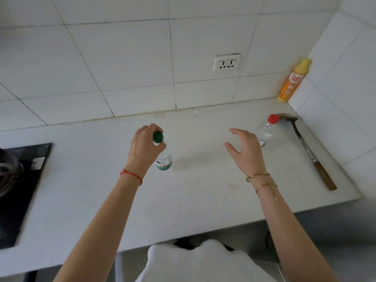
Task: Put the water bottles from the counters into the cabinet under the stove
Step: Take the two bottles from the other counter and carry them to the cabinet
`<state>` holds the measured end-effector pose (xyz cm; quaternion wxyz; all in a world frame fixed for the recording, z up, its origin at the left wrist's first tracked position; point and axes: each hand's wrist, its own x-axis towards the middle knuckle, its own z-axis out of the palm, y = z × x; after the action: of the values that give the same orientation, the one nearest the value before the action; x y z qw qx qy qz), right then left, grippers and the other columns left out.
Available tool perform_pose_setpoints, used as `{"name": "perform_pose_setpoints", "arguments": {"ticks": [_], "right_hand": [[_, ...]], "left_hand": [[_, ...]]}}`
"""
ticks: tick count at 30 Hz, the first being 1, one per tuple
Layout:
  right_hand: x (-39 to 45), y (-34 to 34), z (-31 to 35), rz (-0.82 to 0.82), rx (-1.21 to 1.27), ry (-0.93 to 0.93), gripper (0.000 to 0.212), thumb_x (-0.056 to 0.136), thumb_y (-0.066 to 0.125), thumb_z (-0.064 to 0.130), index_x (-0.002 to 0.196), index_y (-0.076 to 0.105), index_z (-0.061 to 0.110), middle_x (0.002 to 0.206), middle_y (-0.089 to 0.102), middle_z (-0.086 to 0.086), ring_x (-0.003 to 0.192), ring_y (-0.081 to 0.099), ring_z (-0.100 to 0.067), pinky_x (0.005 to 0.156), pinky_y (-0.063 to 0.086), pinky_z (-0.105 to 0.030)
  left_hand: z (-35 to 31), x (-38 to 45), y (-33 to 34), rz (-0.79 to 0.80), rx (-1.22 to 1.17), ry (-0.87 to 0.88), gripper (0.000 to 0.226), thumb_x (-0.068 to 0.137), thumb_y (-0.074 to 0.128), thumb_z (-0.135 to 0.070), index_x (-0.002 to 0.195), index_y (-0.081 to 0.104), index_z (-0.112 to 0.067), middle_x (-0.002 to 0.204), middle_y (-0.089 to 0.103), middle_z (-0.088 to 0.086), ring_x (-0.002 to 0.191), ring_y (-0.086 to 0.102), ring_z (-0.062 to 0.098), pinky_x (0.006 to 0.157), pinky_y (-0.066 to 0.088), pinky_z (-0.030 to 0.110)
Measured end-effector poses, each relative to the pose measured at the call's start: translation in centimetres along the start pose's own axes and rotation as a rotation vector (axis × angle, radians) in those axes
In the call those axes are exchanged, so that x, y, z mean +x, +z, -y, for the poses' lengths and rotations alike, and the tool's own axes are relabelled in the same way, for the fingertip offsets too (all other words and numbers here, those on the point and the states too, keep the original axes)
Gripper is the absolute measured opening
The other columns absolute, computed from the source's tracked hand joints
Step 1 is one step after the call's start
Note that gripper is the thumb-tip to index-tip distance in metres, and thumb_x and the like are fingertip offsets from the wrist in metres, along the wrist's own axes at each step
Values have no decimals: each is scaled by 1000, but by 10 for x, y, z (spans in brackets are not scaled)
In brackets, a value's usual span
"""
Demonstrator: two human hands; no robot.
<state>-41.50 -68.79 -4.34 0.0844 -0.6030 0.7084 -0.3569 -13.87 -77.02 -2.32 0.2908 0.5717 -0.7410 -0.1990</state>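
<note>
Two clear water bottles stand upright on the white counter. The green-capped bottle with a green label is mid-counter, and my left hand is wrapped around its neck just under the cap. The red-capped bottle stands further right, near the corner. My right hand hovers just left of it with fingers spread and curved, holding nothing; whether it touches the bottle I cannot tell.
A black gas stove is set into the counter at the left edge. A wooden-handled spatula lies along the right wall behind the red-capped bottle. An orange and yellow detergent bottle stands in the back corner. A wall socket is above the counter.
</note>
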Motion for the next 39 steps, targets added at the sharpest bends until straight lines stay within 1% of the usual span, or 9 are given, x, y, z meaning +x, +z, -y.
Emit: {"name": "perform_pose_setpoints", "arguments": {"ticks": [2,11,14,18,23,26,31,37,39], "right_hand": [[5,-11,-10,-34,-26,12,41,86,68,22,125,58,12,120,62,-5,115,50,-25,97,38,-26],[45,-62,-81,-170,-131,82,43,83,66,17,124,56,11,122,59,-10,117,44,-31,100,36,-35],[61,-71,-103,-116,-153,106,46,84,67,16,128,53,12,128,56,-10,120,43,-32,102,36,-36],[80,-74,-126,35,-146,140,48,87,65,17,132,49,13,132,53,-11,124,44,-30,105,38,-38],[84,-73,-138,100,-80,121,39,86,64,11,122,51,17,118,55,-11,106,54,-29,93,49,-40],[85,-75,-140,80,-59,69,30,85,64,8,111,51,16,106,57,-11,95,54,-28,84,51,-39],[69,-74,-138,129,19,-59,26,82,64,7,102,51,16,95,55,-8,88,53,-27,76,49,-37],[27,-65,-112,232,128,-214,28,78,65,4,99,53,17,92,52,-5,83,51,-25,68,48,-28],[13,-63,-99,277,170,-245,29,77,67,7,98,52,20,93,55,-4,81,53,-22,70,50,-33]], "left_hand": [[-15,-2,5,13,-25,39,28,73,69,-5,100,63,-11,89,61,4,79,54,24,69,46,32],[-80,-3,51,54,-98,78,30,69,69,-5,97,65,-15,86,61,0,77,53,21,68,44,28],[-99,-3,68,37,-108,66,30,69,69,-4,97,65,-15,85,61,-1,74,52,19,66,40,23],[-122,-7,87,9,-92,36,30,70,69,-5,97,64,-16,85,61,-2,73,52,17,62,37,17],[-142,-18,101,-54,-69,-32,30,71,69,-5,98,64,-17,87,62,-2,74,53,16,63,39,14],[-150,-30,104,-104,-56,-71,30,71,70,-4,98,65,-16,87,61,-4,75,52,15,64,39,13],[-157,-60,99,-188,-24,-146,29,71,70,-5,98,64,-17,88,63,-4,75,54,16,64,40,13],[-155,-120,78,-322,25,-255,29,70,72,-6,96,65,-18,88,64,-4,70,54,10,63,38,6],[-154,-145,69,-358,36,-299,30,70,72,-5,95,65,-18,88,64,-4,70,53,8,64,38,5]]}}
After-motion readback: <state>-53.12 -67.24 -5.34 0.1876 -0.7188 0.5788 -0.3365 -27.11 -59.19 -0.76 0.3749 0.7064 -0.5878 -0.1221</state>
